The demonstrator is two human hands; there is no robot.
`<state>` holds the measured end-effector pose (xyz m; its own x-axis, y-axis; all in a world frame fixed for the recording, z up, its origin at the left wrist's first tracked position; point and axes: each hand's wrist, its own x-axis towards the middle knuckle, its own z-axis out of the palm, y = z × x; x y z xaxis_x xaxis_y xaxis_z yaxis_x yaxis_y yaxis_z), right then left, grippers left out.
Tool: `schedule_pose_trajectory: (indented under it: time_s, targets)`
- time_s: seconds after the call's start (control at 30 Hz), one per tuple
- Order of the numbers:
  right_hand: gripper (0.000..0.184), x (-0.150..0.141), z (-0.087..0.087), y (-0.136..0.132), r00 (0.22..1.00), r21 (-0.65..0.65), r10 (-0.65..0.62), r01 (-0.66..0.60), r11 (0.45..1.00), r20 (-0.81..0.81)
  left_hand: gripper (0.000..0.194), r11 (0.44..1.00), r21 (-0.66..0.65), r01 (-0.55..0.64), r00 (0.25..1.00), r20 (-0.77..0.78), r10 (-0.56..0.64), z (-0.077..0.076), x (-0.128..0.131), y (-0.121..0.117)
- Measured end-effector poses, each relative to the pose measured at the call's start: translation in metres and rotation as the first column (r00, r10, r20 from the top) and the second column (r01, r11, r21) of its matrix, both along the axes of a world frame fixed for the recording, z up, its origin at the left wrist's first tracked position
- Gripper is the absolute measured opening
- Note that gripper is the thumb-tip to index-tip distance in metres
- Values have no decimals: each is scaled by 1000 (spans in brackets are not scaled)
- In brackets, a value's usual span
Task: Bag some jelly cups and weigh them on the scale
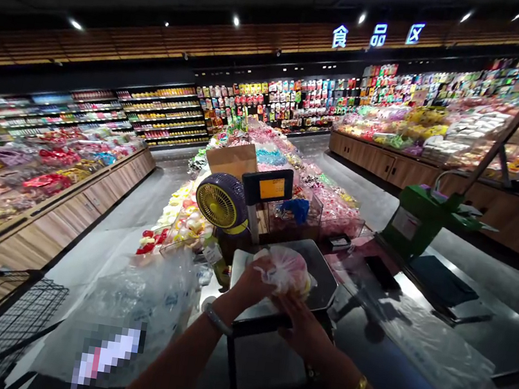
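Observation:
A clear plastic bag (290, 269) with pinkish and yellowish contents sits over the metal plate of a weighing scale (323, 272). My left hand (253, 283) is closed on the bag's gathered plastic at its left side. At the near side, my right hand (302, 323) has its fingers against the bag, their tips partly hidden, and appears to grip it. The bag's contents are too blurred to name. Behind the plate stands the scale's display (268, 186), lit orange.
A yellow and dark fan (222, 202) stands beside the display. Clear plastic bags (142, 294) lie at the left, more plastic sheeting (431, 350) at the right. A green stand (414, 221), a dark phone-like slab (381, 273) and a wire cart (2, 312) are nearby. Bins of packaged goods surround the counter.

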<state>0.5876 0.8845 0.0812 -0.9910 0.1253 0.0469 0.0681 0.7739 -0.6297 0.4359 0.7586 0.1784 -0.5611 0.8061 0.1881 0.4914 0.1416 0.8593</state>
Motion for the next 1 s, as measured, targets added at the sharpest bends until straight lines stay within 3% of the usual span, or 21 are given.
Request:
schedule_pose_trajectory:
  time_s: [0.13,0.2,0.4,0.47,0.57,0.7,0.77,0.87,0.93,1.0]
  targets:
    - [69,-3,-3,7,999,67,8,-12,998,52,4,987,-156,-27,969,-248,-13,-32,12,-19]
    - [65,-4,-6,9,999,82,20,-24,996,49,11,979,-192,-63,940,-342,-6,-44,16,-24]
    - [66,27,-7,20,996,21,64,-63,998,-66,52,962,-243,-127,889,-458,2,-51,28,-39]
    - [57,50,-14,34,990,-13,-16,15,1000,-137,63,956,-256,-144,892,-452,13,-54,34,-46]
    - [45,90,-40,61,967,-70,-183,174,982,-177,64,938,-247,-245,878,-466,107,-62,43,-55]
    - [37,134,-83,78,900,-133,-435,432,892,5,74,841,-198,-503,760,-566,320,-73,67,-69]
    - [42,141,-101,74,862,-141,-493,506,851,118,82,785,-194,-588,735,-534,418,-81,86,-78]
    - [64,135,-114,61,804,-175,-532,583,793,265,81,741,-203,-640,740,-424,522,-100,120,-91]
    - [80,127,-114,52,766,-169,-557,625,762,321,73,751,-255,-609,789,-295,539,-115,144,-98]
    - [87,120,-109,44,760,-110,-574,627,771,305,59,808,-349,-475,878,-126,461,-128,167,-103]
